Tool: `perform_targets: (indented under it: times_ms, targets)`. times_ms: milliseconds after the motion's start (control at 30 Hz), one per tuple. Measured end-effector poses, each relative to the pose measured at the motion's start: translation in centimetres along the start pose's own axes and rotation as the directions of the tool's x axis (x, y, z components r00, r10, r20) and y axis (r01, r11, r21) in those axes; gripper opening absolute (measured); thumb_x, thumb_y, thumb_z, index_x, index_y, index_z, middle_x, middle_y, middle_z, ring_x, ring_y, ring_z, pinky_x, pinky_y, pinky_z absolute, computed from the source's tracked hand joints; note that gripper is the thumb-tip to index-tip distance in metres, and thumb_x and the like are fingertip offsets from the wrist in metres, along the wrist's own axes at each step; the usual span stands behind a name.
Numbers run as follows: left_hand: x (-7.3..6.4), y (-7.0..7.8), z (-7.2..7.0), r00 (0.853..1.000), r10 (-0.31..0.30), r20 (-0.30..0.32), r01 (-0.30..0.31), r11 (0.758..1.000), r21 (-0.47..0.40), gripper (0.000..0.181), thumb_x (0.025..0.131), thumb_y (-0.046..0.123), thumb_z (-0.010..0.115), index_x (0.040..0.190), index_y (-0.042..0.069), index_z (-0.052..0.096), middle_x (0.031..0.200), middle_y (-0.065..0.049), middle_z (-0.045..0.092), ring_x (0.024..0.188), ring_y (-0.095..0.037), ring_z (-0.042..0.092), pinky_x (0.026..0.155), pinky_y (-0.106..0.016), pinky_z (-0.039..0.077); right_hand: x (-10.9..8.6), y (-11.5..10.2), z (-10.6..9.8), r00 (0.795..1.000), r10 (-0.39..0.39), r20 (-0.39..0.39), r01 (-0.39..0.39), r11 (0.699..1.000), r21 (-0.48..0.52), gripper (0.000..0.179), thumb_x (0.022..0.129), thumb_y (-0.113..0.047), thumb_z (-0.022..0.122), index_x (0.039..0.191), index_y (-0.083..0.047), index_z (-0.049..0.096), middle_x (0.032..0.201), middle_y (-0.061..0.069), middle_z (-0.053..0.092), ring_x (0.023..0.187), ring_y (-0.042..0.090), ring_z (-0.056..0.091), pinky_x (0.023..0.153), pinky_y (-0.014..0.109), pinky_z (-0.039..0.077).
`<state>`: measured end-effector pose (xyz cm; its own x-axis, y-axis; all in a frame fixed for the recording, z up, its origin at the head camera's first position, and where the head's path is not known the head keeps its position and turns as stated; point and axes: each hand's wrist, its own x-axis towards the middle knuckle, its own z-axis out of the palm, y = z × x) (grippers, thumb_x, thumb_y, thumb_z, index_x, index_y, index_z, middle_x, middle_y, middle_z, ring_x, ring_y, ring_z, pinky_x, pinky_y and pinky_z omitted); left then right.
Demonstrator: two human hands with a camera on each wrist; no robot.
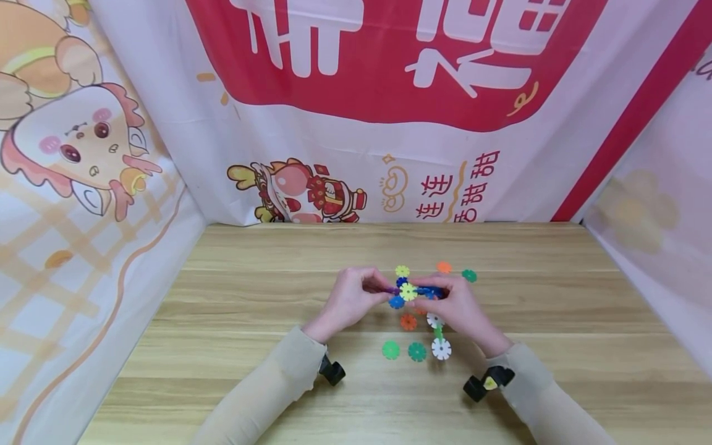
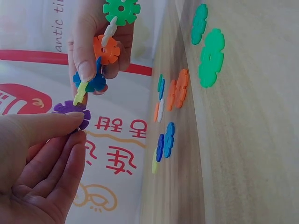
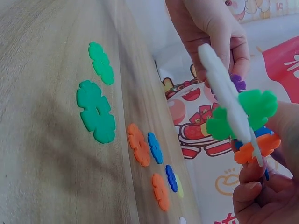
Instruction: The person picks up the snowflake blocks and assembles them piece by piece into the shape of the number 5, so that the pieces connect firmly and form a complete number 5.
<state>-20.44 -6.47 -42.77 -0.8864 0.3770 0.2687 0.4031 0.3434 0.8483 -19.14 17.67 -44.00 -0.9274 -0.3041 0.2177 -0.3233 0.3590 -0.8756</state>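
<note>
A chain of slotted plastic snowflake discs hangs between the two hands. My left hand (image 1: 356, 295) pinches a purple disc (image 2: 61, 108) between thumb and fingers. Joined to that disc is a yellow disc (image 2: 80, 93), seen edge-on in the left wrist view. My right hand (image 1: 455, 304) grips the chain at a blue disc (image 2: 96, 84), beside the yellow one. Beyond the right fingers the chain goes on through an orange disc (image 2: 108, 49), a white disc, a green disc (image 3: 261, 108) and a white end disc (image 1: 441, 349), which dangles toward me.
Loose discs lie flat on the wooden table (image 1: 250, 346). Nearest me are a light green disc (image 1: 391, 350) and a dark green disc (image 1: 417, 352). An orange disc (image 1: 408, 322) is below the hands; several others lie behind them. Printed cloth (image 1: 311, 136) hangs at the table's back.
</note>
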Motion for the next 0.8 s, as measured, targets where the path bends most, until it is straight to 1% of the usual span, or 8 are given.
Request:
perform_targets:
  times_ms: [67,300,400,500,633,800]
  targets:
    - [-0.01,0.07,-0.03,1.000,0.004,0.003,-0.004,1.000,-0.001,0.017,0.082,0.000,0.085,0.089,0.014,0.077,0.087,0.009,0.073,0.079,-0.006,0.069,0.073,-0.025,0.058,-0.04,-0.01,-0.03,1.000,0.000,0.003,0.000,1.000,-0.009,0.036,0.085,-0.017,0.086,0.119,-0.011,0.077,0.115,0.004,0.073,0.088,0.024,0.066,0.064,0.029,0.056]
    - [-0.04,0.09,0.02,1.000,0.024,0.019,-0.023,0.999,-0.022,0.017,0.081,-0.003,0.084,0.089,0.012,0.078,0.085,0.009,0.074,0.077,-0.008,0.070,0.072,-0.026,0.059,-0.17,-0.23,-0.08,1.000,0.014,0.013,-0.015,1.000,0.005,0.036,0.085,-0.007,0.084,0.120,-0.005,0.075,0.106,0.008,0.072,0.077,0.024,0.060,0.059,0.026,0.051]
    - [0.03,-0.01,0.15,0.999,0.032,0.026,-0.031,0.999,-0.022,0.017,0.082,-0.003,0.084,0.088,0.012,0.078,0.085,0.009,0.074,0.077,-0.008,0.069,0.072,-0.027,0.059,-0.15,-0.01,-0.03,1.000,0.007,0.006,-0.007,1.000,0.000,0.036,0.084,-0.005,0.084,0.119,-0.003,0.075,0.106,0.010,0.072,0.077,0.023,0.060,0.059,0.026,0.051]
    - [0.05,-0.14,0.29,0.999,0.029,0.035,-0.029,0.999,-0.020,0.017,0.082,-0.002,0.084,0.087,0.013,0.077,0.085,0.010,0.073,0.078,-0.007,0.069,0.072,-0.027,0.059,-0.19,0.08,-0.03,1.000,0.011,0.005,-0.011,1.000,-0.018,0.035,0.084,-0.008,0.085,0.117,-0.005,0.076,0.106,0.008,0.072,0.080,0.023,0.061,0.061,0.026,0.051]
    - [-0.01,-0.25,0.40,0.999,0.032,0.040,-0.032,0.999,-0.018,0.016,0.083,-0.001,0.084,0.085,0.014,0.077,0.083,0.011,0.073,0.077,-0.007,0.069,0.072,-0.027,0.058,-0.24,0.24,-0.05,1.000,0.029,0.010,-0.028,0.999,-0.043,0.033,0.083,-0.014,0.087,0.115,-0.013,0.078,0.104,0.002,0.071,0.083,0.023,0.061,0.062,0.027,0.051]
    - [-0.12,-0.30,0.37,0.998,0.042,0.041,-0.041,0.999,-0.013,0.016,0.083,-0.001,0.084,0.084,0.013,0.077,0.082,0.010,0.072,0.076,-0.008,0.068,0.071,-0.027,0.058,-0.29,0.44,0.00,1.000,0.020,0.014,-0.019,0.999,-0.051,0.034,0.083,-0.020,0.088,0.115,-0.014,0.079,0.105,-0.001,0.071,0.085,0.024,0.062,0.064,0.029,0.052]
